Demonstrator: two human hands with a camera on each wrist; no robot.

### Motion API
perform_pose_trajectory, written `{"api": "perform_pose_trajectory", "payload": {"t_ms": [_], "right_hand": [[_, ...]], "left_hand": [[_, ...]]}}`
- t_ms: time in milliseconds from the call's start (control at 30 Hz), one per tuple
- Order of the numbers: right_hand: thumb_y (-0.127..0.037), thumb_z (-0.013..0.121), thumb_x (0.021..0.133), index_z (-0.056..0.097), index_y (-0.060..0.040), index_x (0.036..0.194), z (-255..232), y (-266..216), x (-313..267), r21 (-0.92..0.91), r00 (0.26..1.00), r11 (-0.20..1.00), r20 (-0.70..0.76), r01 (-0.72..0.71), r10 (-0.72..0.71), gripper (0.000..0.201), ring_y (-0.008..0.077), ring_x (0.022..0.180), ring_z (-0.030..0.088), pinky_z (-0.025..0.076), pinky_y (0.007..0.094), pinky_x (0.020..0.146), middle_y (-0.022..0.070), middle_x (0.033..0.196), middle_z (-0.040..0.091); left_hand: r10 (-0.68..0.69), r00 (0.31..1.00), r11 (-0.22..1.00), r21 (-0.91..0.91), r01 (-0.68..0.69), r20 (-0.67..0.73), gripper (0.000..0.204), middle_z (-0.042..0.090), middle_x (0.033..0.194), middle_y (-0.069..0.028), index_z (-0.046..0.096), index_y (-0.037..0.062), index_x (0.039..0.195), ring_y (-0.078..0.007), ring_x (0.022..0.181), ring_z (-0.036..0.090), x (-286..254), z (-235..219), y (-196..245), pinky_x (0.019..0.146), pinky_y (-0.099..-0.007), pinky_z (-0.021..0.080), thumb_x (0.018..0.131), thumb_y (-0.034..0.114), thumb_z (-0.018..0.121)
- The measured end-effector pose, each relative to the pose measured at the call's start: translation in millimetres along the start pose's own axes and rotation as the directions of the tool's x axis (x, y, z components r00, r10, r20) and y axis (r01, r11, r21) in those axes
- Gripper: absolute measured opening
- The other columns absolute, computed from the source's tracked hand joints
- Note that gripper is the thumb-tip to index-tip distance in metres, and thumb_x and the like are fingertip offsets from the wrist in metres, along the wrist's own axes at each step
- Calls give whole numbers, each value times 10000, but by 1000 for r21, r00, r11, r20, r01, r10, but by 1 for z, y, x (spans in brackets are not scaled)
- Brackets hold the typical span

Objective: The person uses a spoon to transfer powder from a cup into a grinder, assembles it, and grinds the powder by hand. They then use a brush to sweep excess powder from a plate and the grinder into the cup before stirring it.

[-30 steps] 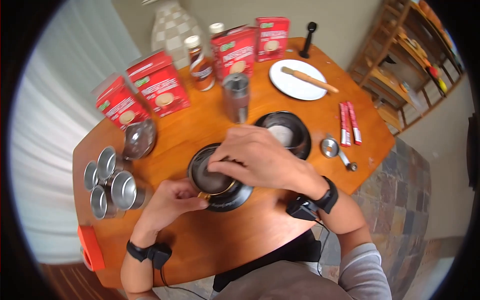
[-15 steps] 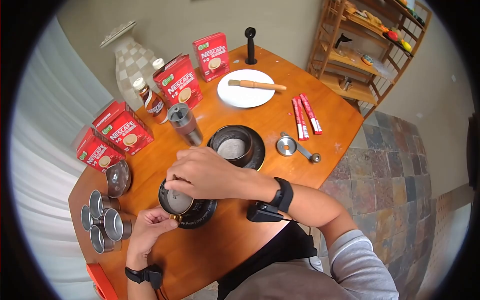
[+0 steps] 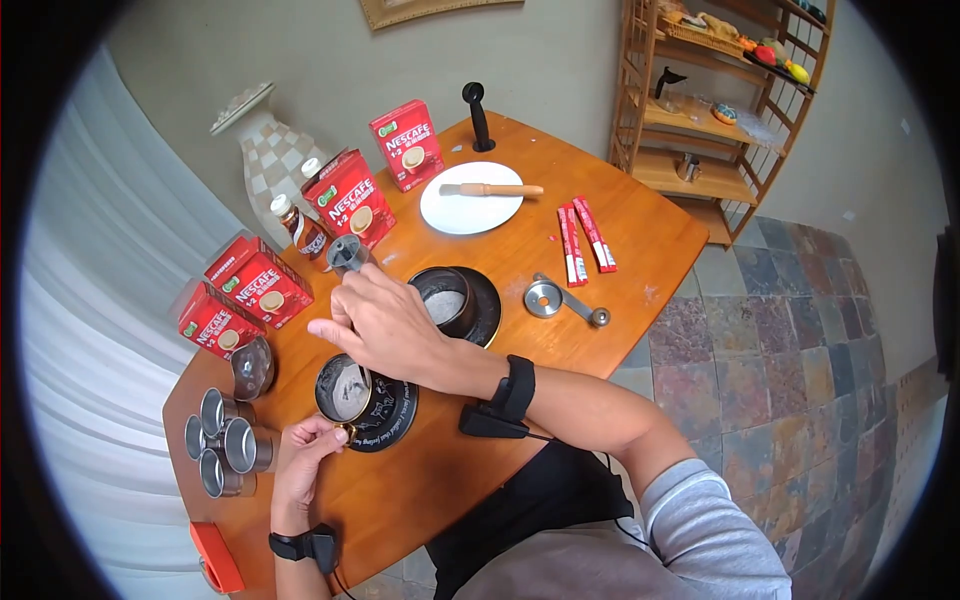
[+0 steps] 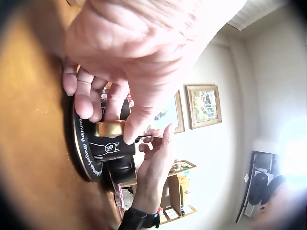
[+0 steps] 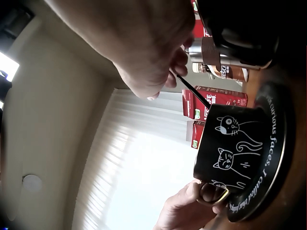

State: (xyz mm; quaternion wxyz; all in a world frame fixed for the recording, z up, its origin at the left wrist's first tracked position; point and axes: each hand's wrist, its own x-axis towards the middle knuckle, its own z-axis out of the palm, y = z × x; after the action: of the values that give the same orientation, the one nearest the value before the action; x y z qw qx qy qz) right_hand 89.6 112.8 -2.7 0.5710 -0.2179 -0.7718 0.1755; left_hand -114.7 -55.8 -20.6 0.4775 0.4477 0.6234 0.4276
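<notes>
My left hand (image 3: 306, 452) pinches the gold handle (image 4: 110, 128) of a black cup (image 5: 230, 148) with white cat drawings. The cup sits upright on a black lettered saucer (image 3: 398, 425) and holds a pale, greyish liquid (image 3: 351, 392). Over the cup's right side is my right hand (image 3: 385, 325), its thumb stretched out to the left. A thin dark stick (image 5: 192, 89) leans over the rim, its upper end between my right fingers and its lower end hidden in the cup. Just behind, a second black cup (image 3: 462, 300) with pale contents stands on its own saucer (image 3: 487, 305).
Metal cups (image 3: 240, 445) and a glass bowl (image 3: 253, 368) stand at left. Behind are red Nescafe boxes (image 3: 345, 200), a bottle (image 3: 298, 225) and a metal grinder (image 3: 347, 252). A brush (image 3: 490, 189) lies on a white plate (image 3: 470, 215); sachets (image 3: 570, 245) and a crank (image 3: 580, 308) lie at right.
The head view has swung right. My right hand has shifted from over the cup's middle to its right side, and its thumb has come away from the fingers. My left hand keeps the handle.
</notes>
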Motion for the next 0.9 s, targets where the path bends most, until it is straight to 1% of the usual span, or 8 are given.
{"api": "perform_pose_trajectory", "payload": {"t_ms": [167, 300, 367, 433, 533, 600, 700, 900], "right_hand": [[-282, 755, 959, 647, -46, 788, -17, -2, 20, -61, 985, 992, -124, 110, -117, 311, 313, 827, 614, 508, 453, 706, 113, 820, 635], [-279, 741, 965, 667, -67, 801, -67, -21, 21, -90, 1000, 996, -7, 10, -11, 278, 311, 789, 668, 518, 444, 711, 105, 791, 677], [-312, 730, 978, 674, -56, 815, -89, -33, 7, -58, 985, 990, 108, -126, 132, 308, 341, 724, 665, 505, 456, 660, 125, 758, 668], [-316, 735, 977, 675, -46, 832, -100, -37, -15, -97, 958, 986, 245, -132, 152, 312, 372, 714, 664, 497, 472, 644, 144, 735, 662], [-321, 741, 972, 682, -43, 912, -96, -41, -48, -186, 793, 956, 535, -227, 293, 291, 393, 783, 705, 524, 490, 677, 166, 753, 700], [-320, 765, 950, 668, -21, 946, -80, -36, -70, -284, 761, 941, 566, -183, 318, 314, 408, 789, 712, 537, 493, 678, 185, 751, 698], [-309, 789, 922, 649, 8, 959, -64, -34, -87, -255, 822, 963, 528, -87, 214, 347, 430, 772, 707, 537, 503, 659, 200, 767, 702], [-248, 773, 925, 655, 23, 1033, -51, -29, -81, -289, 758, 950, 591, -120, 276, 314, 437, 800, 701, 530, 513, 678, 209, 812, 702]], "left_hand": [[38, 995, 999, 40, -35, -91, 132, 659, 799, 25, 731, 49, 898, -58, 716, 560, -8, 13, -1, 697, -221, 443, 925, 144, 818], [80, 987, 979, 199, -52, -136, 175, 568, 752, 75, 706, 47, 992, -21, 688, 484, -18, 19, 1, 637, -198, 402, 902, 100, 847], [83, 985, 960, 278, -38, -150, 238, 529, 743, 87, 674, 51, 1018, -12, 682, 456, -24, 26, 4, 609, -193, 383, 878, 72, 865], [94, 982, 943, 330, -35, -164, 300, 502, 738, 92, 637, 57, 1030, -11, 673, 443, -26, 30, 4, 589, -198, 376, 858, 68, 883], [117, 976, 919, 394, -35, -185, 361, 500, 734, 74, 593, 60, 1029, -27, 656, 450, -26, 34, 2, 583, -220, 393, 839, 85, 899], [123, 972, 907, 420, -29, -199, 369, 500, 730, 65, 588, 57, 1030, -33, 651, 454, -24, 38, 2, 583, -227, 399, 836, 85, 900], [128, 970, 899, 437, -26, -207, 367, 496, 735, 56, 580, 55, 1025, -38, 652, 452, -21, 37, 1, 587, -233, 406, 836, 78, 894], [177, 950, 885, 463, -40, -256, 321, 507, 792, 33, 590, 37, 1013, -64, 701, 475, -17, 29, -6, 629, -251, 431, 855, 74, 867]]}}
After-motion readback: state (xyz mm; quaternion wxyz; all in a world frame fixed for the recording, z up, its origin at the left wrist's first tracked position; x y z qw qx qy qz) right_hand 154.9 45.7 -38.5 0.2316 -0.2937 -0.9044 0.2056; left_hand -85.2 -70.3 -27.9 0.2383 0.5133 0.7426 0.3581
